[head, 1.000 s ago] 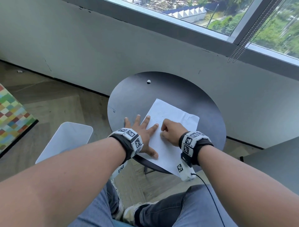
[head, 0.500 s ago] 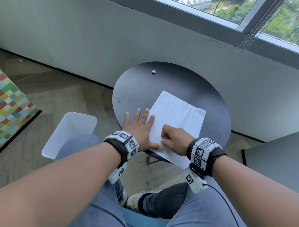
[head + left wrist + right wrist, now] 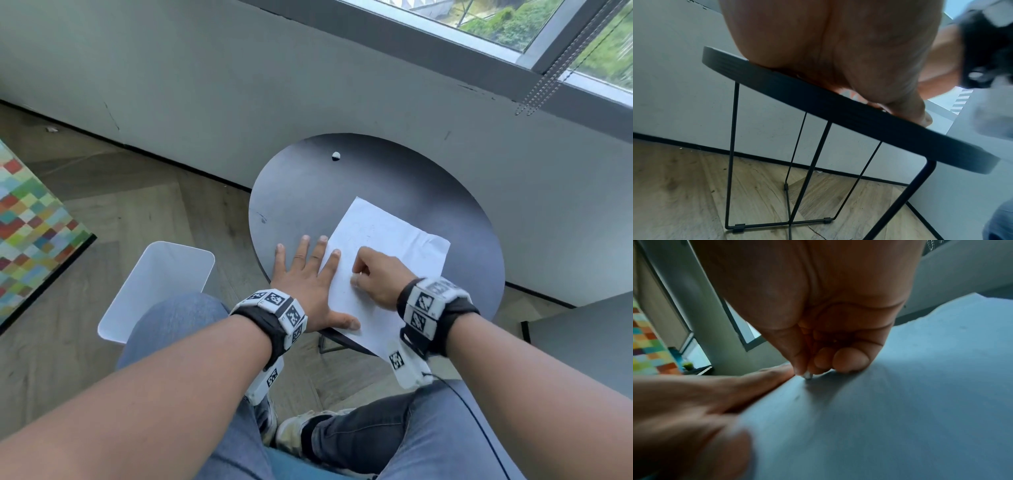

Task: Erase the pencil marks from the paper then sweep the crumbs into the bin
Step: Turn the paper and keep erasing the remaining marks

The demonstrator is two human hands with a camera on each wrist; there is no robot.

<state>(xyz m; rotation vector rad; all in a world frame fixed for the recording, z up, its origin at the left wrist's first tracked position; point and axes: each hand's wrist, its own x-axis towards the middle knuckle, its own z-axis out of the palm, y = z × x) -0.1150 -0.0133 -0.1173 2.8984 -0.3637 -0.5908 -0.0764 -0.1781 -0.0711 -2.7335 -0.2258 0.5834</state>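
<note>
A white sheet of paper (image 3: 394, 240) lies on the round black table (image 3: 308, 192), its near corner hanging over the edge. My left hand (image 3: 318, 284) lies flat with spread fingers, the index finger and thumb pressing the paper's left edge. My right hand (image 3: 356, 277) is curled on the sheet beside it, the fingertips (image 3: 851, 360) pinching a small grey eraser (image 3: 808, 375) against the paper (image 3: 900, 402). Faint pencil specks show on the far half of the sheet. In the left wrist view the left palm (image 3: 838, 56) rests on the table rim (image 3: 818, 97).
A white bin (image 3: 154, 284) stands open on the wooden floor left of the table, beside my left knee. A small white lump (image 3: 336, 156) lies at the table's far side. A grey wall runs behind the table and a grey surface (image 3: 582, 342) sits at right.
My right hand slid toward me on the paper and then back away, ending beside the left index finger. The left hand has stayed flat on the sheet's edge.
</note>
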